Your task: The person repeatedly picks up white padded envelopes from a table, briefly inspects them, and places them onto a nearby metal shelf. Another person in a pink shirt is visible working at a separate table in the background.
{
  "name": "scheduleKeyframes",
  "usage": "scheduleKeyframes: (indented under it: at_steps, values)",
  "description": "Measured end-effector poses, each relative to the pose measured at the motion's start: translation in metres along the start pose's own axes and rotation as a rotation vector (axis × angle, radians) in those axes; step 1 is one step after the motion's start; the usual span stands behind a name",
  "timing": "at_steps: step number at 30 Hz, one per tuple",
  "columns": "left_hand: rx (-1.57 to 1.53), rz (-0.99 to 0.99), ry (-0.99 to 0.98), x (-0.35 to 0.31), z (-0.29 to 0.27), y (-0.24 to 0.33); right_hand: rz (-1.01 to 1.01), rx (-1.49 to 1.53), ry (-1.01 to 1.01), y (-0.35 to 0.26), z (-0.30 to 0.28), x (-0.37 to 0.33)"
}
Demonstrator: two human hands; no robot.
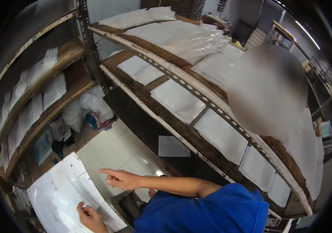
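My left hand [90, 218], at the lower left, has its fingers curled over a stack of clear plastic sheets [67, 196]. Edges of the sheets show beside its fingers, and part of the grip is hidden. The stack rests on a white, stained board-like tabletop [41, 190]. From the blue sleeve, my right arm reaches across to the left. My right hand [122, 179] is above the floor beside the tabletop's edge. Its index finger is stretched out and the others are partly curled, with nothing in them.
A metal-framed rack [208, 103] carries stacks of white plastic sheets [177, 99] on the right. One loose translucent sheet [173, 146] lies on a dark low surface. More shelves [38, 120] stand left, with bulging plastic bags [72, 116] below. Blurred patches hide parts of both racks.
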State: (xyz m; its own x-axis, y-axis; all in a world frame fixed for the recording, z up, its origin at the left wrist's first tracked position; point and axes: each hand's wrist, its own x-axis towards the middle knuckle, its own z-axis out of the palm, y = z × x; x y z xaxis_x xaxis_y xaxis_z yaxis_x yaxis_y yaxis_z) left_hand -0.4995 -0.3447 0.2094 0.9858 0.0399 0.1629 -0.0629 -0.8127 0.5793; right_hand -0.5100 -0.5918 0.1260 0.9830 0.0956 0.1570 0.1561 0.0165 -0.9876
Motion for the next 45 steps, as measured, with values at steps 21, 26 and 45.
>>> scheduleKeyframes:
  at_steps: [21, 26, 45]
  values:
    - [-0.664, 0.785, -0.358, -0.05, 0.08, 0.093, -0.087, -0.754, 0.005, -0.14, -0.099, 0.017]
    - [-0.776, 0.576, -0.463, -0.052, 0.086, 0.089, -0.084, -0.788, 0.003, -0.272, -0.147, 0.025]
    - [-2.41, -0.461, -1.674, -0.005, 0.118, 0.198, 0.215, -0.888, 0.132, -0.373, -0.216, 0.015]
